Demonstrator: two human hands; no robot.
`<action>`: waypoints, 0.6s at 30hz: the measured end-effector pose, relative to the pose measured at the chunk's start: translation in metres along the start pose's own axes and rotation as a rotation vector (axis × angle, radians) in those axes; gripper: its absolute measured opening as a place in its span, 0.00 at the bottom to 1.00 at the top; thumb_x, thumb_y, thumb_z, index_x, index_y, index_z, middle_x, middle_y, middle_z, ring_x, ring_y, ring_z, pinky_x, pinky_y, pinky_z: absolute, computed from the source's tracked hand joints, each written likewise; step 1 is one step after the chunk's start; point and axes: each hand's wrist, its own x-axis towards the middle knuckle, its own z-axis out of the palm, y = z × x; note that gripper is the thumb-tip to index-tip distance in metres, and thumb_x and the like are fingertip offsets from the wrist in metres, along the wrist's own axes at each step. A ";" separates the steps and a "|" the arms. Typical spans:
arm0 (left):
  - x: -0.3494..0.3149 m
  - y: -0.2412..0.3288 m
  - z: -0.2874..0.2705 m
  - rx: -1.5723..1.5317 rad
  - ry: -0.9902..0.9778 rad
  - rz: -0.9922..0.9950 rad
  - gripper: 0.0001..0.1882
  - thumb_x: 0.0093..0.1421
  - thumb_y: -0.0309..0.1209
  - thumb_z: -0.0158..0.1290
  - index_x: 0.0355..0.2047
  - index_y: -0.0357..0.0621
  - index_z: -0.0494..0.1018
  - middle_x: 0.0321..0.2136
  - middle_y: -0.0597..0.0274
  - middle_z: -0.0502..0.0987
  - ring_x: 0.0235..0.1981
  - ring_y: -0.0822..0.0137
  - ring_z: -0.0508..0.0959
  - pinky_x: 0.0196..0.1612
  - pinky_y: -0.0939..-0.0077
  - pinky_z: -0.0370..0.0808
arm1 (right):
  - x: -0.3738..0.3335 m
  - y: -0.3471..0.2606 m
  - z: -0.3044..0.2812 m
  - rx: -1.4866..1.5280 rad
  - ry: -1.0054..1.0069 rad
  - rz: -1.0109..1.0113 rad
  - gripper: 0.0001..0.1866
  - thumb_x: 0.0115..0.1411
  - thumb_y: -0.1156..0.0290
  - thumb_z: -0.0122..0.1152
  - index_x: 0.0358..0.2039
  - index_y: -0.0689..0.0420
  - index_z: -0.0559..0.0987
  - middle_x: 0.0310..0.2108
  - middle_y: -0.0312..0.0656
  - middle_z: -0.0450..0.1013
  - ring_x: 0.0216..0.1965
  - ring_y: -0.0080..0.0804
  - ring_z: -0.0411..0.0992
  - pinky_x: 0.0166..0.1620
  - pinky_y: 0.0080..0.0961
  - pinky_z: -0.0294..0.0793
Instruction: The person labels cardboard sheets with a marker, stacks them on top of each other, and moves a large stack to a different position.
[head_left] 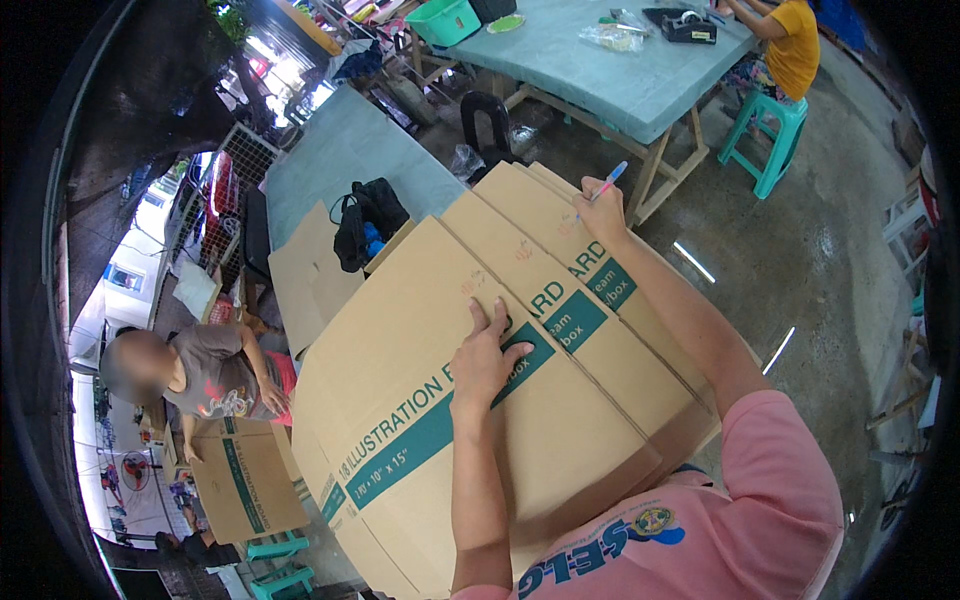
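Note:
Several flattened brown cardboard cartons (390,400) with green bands and lettering lie fanned out in front of me, each overlapping the one beneath. My left hand (482,365) rests on the top carton, with fingers spread over its green band. At the far right of the fan, my right hand (602,210) is closed around a pen (613,180) with a pinkish barrel and a blue end. The pen's lower end is near the surface of a lower carton. Small reddish handwritten marks (472,286) show on the exposed strips of cardboard.
Behind the cartons, a black bag (370,220) sits by a grey-blue table (335,150). Another table (590,75) bears a green basin (443,22) and a tape dispenser (690,27). A co-worker (225,370) at left touches another carton (245,480); someone in yellow (793,50) sits on a green stool (768,135).

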 end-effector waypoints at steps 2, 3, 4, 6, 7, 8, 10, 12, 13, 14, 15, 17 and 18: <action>0.000 0.000 0.000 -0.012 -0.006 0.000 0.40 0.47 0.41 0.63 0.61 0.53 0.62 0.62 0.40 0.56 0.47 0.53 0.77 0.47 0.63 0.75 | 0.001 0.000 -0.001 -0.008 -0.014 0.008 0.13 0.44 0.77 0.55 0.14 0.62 0.59 0.12 0.47 0.53 0.14 0.38 0.57 0.22 0.36 0.57; 0.000 0.001 0.000 -0.026 -0.002 -0.006 0.40 0.47 0.41 0.63 0.61 0.53 0.62 0.61 0.40 0.56 0.47 0.53 0.77 0.47 0.63 0.75 | 0.002 0.000 -0.001 -0.018 -0.021 0.000 0.13 0.44 0.77 0.55 0.14 0.62 0.59 0.12 0.48 0.53 0.14 0.38 0.58 0.22 0.36 0.58; 0.000 0.001 0.000 -0.014 -0.006 -0.005 0.40 0.48 0.41 0.63 0.61 0.52 0.62 0.61 0.40 0.57 0.47 0.53 0.77 0.47 0.63 0.75 | 0.002 0.000 -0.002 -0.029 -0.033 0.007 0.13 0.44 0.77 0.55 0.14 0.62 0.59 0.12 0.48 0.53 0.13 0.38 0.58 0.22 0.36 0.58; 0.000 0.001 -0.001 -0.016 -0.004 -0.012 0.39 0.48 0.41 0.63 0.60 0.52 0.63 0.61 0.40 0.57 0.47 0.53 0.77 0.47 0.63 0.75 | 0.001 0.000 -0.001 -0.020 -0.030 0.025 0.13 0.43 0.78 0.54 0.14 0.62 0.59 0.12 0.48 0.53 0.13 0.38 0.59 0.22 0.36 0.58; 0.000 0.001 -0.002 -0.014 -0.003 -0.006 0.39 0.48 0.41 0.63 0.60 0.52 0.63 0.61 0.40 0.58 0.47 0.53 0.77 0.47 0.63 0.75 | 0.001 0.000 0.000 -0.004 -0.013 0.035 0.12 0.43 0.78 0.54 0.14 0.63 0.59 0.12 0.48 0.53 0.13 0.38 0.60 0.22 0.37 0.58; 0.000 0.001 -0.002 -0.021 0.005 0.007 0.38 0.48 0.41 0.63 0.60 0.52 0.64 0.61 0.40 0.58 0.47 0.53 0.77 0.47 0.63 0.75 | 0.001 0.001 0.001 -0.004 0.027 0.055 0.12 0.42 0.78 0.54 0.14 0.63 0.59 0.12 0.48 0.52 0.13 0.38 0.60 0.22 0.37 0.58; 0.000 0.004 -0.003 -0.003 0.015 0.000 0.37 0.48 0.42 0.63 0.59 0.52 0.64 0.60 0.41 0.59 0.47 0.52 0.77 0.47 0.63 0.75 | 0.002 0.003 0.001 -0.019 0.052 0.022 0.14 0.46 0.77 0.57 0.14 0.61 0.59 0.10 0.46 0.54 0.13 0.33 0.62 0.21 0.34 0.59; -0.001 0.014 -0.001 0.056 0.040 -0.050 0.37 0.48 0.42 0.62 0.59 0.52 0.65 0.60 0.44 0.61 0.46 0.52 0.77 0.48 0.63 0.74 | 0.004 0.008 -0.006 0.234 0.089 0.234 0.16 0.51 0.72 0.59 0.15 0.59 0.62 0.10 0.43 0.58 0.13 0.29 0.63 0.20 0.31 0.60; -0.001 0.022 0.000 0.028 0.025 0.050 0.36 0.48 0.43 0.62 0.59 0.53 0.65 0.60 0.46 0.62 0.45 0.52 0.78 0.47 0.63 0.75 | 0.005 0.011 -0.013 0.500 0.110 0.447 0.16 0.54 0.67 0.60 0.16 0.58 0.65 0.11 0.41 0.61 0.14 0.27 0.64 0.20 0.29 0.61; 0.000 0.036 0.005 -0.004 0.040 0.148 0.36 0.49 0.43 0.62 0.59 0.53 0.65 0.60 0.48 0.63 0.44 0.51 0.78 0.47 0.62 0.75 | 0.009 0.015 -0.024 0.768 0.129 0.650 0.17 0.58 0.63 0.61 0.18 0.56 0.67 0.12 0.40 0.64 0.14 0.25 0.64 0.20 0.26 0.61; 0.002 0.052 0.011 -0.039 0.039 0.243 0.36 0.49 0.44 0.62 0.59 0.53 0.65 0.60 0.50 0.64 0.44 0.51 0.78 0.47 0.62 0.75 | 0.011 0.018 -0.039 0.862 0.157 0.717 0.17 0.59 0.58 0.59 0.21 0.56 0.69 0.15 0.39 0.67 0.15 0.24 0.65 0.20 0.25 0.63; 0.008 0.087 0.024 -0.042 0.094 0.383 0.36 0.49 0.46 0.61 0.59 0.55 0.65 0.58 0.57 0.67 0.44 0.51 0.77 0.44 0.60 0.75 | 0.007 0.024 -0.078 1.059 0.214 0.828 0.21 0.62 0.48 0.54 0.28 0.55 0.73 0.20 0.39 0.72 0.17 0.22 0.66 0.22 0.23 0.66; 0.016 0.105 0.029 -0.051 0.049 0.421 0.36 0.49 0.47 0.61 0.58 0.55 0.65 0.58 0.58 0.67 0.44 0.51 0.77 0.44 0.59 0.75 | 0.003 0.024 -0.103 1.034 0.128 0.790 0.22 0.62 0.46 0.52 0.31 0.55 0.74 0.24 0.41 0.74 0.19 0.23 0.68 0.23 0.23 0.67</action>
